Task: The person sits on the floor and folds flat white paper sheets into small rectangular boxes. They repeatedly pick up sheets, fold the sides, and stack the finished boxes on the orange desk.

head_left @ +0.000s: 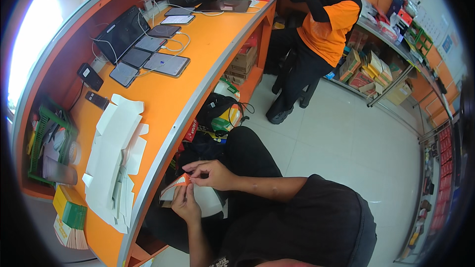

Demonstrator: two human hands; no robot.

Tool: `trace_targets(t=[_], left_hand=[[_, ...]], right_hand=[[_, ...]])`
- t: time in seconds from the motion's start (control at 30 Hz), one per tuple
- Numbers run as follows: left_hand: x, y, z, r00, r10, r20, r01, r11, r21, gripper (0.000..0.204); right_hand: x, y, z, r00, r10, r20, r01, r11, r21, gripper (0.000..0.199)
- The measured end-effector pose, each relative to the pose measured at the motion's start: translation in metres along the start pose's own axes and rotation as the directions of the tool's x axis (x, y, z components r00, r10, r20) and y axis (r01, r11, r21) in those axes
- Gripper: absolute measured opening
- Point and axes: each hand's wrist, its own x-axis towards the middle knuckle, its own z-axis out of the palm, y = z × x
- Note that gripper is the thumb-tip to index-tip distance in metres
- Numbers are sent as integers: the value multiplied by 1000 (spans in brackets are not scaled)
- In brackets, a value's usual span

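Over my lap I have a paper carton [213,201] with a white inner side and an orange printed corner. My left hand [185,206] grips the orange corner from below, thumb and fingers pressed on it. From the right, my right hand [213,174] pinches the same corner, its fingertips close to those of the left. Part of the carton is hidden behind my hands and forearm. On the counter to the left lie several flat, unfolded white cartons [111,148] in an uneven pile.
The orange counter [198,34] carries several phones [167,63] with cables, a tablet [223,5] and a dark screen [121,32]. A green basket [47,143] and yellow-green boxes [69,207] stand left. A person in an orange shirt [324,34] sits beyond. A bag [215,109] lies beneath.
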Motion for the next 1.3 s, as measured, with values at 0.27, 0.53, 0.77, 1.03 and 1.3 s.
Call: trace_targets(t=[0.27, 0.53, 0.77, 1.03, 1.3], left_hand=[[-1, 4, -3, 998, -57, 21, 59, 994, -91, 21], [-2, 8, 0, 995, -96, 22, 98, 981, -169, 23], [-3, 5, -3, 991, -135, 7, 134, 972, -195, 25], [2, 15, -7, 995, -98, -16, 96, 988, -118, 24], [1, 2, -11, 982, -187, 14, 186, 963, -193, 24]], right_hand=[[5, -12, -4, 996, 86, 39, -90, 989, 116, 12], [7, -25, -5, 995, 50, 88, -48, 998, -30, 14], [8, -25, -2, 994, 40, 104, -31, 996, -82, 22], [10, -18, 7, 984, -146, 99, 162, 971, -176, 21], [11, -21, 10, 997, 64, 53, -65, 998, 11, 20]])
